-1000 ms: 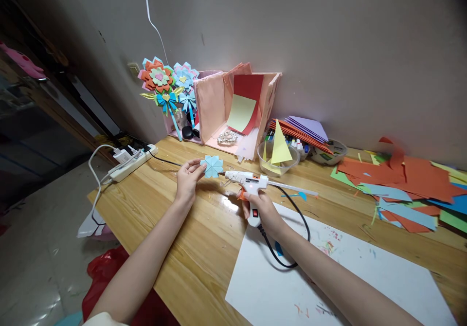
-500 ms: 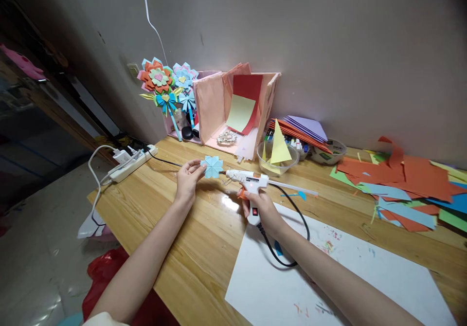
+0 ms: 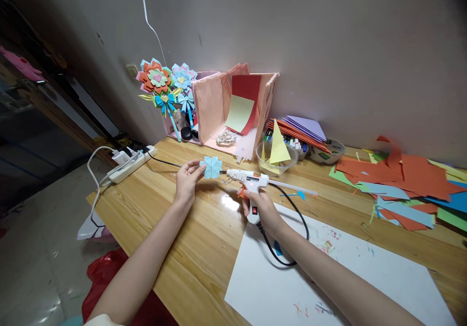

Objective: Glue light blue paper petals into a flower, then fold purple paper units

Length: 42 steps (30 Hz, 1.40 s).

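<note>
My left hand [image 3: 188, 179] pinches a light blue folded paper flower [image 3: 212, 167] by its left edge, just above the wooden table. In my right hand [image 3: 263, 208] is a white hot glue gun [image 3: 251, 182], with fingers wrapped round its handle by the orange trigger. The gun's dark nozzle points left and meets or nearly touches the flower's right edge; contact is hard to make out. A clear glue stick [image 3: 295, 188] juts from the gun's back. Its black cord [image 3: 272, 253] loops down over a marked white sheet [image 3: 339, 277].
Paper flowers [image 3: 157, 79] stand at the back left beside a pink box [image 3: 207, 107]. A clear bowl [image 3: 268, 166] holds yellow paper pieces. Coloured paper scraps [image 3: 404, 180] cover the right side. A white power strip [image 3: 133, 164] lies at the left table edge.
Almost nothing differs. The whole view has shifted very slightly; both hands keep their hold on the paper flower and the glue gun in nearly the same place.
</note>
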Each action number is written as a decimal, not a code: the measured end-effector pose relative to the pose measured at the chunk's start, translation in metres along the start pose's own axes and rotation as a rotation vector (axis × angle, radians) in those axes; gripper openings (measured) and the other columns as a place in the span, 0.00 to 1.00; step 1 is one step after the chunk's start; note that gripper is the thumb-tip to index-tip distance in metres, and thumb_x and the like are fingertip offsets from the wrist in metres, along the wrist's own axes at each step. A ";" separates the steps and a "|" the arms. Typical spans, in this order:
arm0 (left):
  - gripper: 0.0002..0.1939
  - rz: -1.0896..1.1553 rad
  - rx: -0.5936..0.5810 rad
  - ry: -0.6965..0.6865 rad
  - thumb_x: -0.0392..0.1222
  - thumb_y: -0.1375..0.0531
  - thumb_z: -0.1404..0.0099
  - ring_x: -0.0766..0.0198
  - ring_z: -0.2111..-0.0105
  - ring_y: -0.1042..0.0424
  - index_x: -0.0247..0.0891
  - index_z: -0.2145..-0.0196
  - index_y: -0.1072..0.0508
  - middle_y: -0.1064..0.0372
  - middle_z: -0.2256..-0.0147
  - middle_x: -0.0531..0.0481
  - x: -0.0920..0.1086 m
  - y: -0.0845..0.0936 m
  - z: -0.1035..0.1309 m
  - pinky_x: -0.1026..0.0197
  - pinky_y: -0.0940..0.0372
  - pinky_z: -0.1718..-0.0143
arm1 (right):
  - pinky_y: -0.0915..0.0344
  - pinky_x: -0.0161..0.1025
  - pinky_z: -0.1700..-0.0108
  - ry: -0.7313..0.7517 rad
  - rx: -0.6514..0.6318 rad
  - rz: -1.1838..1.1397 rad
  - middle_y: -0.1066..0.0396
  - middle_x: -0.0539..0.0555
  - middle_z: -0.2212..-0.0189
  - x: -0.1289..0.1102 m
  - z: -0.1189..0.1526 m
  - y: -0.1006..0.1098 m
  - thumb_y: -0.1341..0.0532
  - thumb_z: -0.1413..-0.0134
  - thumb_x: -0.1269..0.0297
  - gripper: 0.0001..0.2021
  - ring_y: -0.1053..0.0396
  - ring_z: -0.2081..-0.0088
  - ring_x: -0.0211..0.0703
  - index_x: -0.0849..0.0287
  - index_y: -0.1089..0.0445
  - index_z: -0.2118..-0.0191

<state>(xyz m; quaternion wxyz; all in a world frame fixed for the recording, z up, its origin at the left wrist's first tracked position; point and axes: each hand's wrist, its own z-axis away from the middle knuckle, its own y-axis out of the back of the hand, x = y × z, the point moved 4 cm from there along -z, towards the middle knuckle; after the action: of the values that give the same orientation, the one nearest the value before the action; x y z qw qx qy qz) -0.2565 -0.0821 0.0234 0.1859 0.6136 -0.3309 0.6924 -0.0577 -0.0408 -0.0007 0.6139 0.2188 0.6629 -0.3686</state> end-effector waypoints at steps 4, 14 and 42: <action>0.24 0.000 0.002 0.000 0.41 0.30 0.61 0.69 0.72 0.29 0.32 0.65 0.32 0.29 0.70 0.49 0.000 0.000 -0.001 0.67 0.36 0.69 | 0.48 0.33 0.79 0.004 -0.058 0.006 0.40 0.46 0.90 0.002 0.000 -0.001 0.47 0.48 0.57 0.13 0.44 0.85 0.35 0.63 0.35 0.68; 0.23 -0.135 -0.080 -0.103 0.43 0.32 0.58 0.65 0.69 0.29 0.32 0.64 0.32 0.30 0.70 0.48 0.002 -0.003 0.001 0.63 0.36 0.65 | 0.47 0.32 0.78 0.190 0.172 -0.075 0.39 0.45 0.89 -0.007 0.001 0.014 0.46 0.47 0.58 0.11 0.44 0.83 0.33 0.62 0.36 0.68; 0.17 -0.802 -0.505 -0.250 0.49 0.34 0.56 0.64 0.72 0.33 0.36 0.68 0.26 0.30 0.68 0.47 -0.006 -0.014 0.014 0.64 0.39 0.71 | 0.43 0.35 0.76 0.268 0.215 0.396 0.39 0.48 0.82 -0.038 0.019 0.035 0.45 0.46 0.55 0.12 0.40 0.79 0.38 0.60 0.36 0.66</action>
<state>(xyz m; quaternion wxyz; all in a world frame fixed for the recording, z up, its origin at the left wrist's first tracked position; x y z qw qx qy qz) -0.2364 -0.0806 0.0216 0.5397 0.7070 -0.2457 0.3854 -0.0137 -0.0268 0.0293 0.5539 0.4551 0.6396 -0.2775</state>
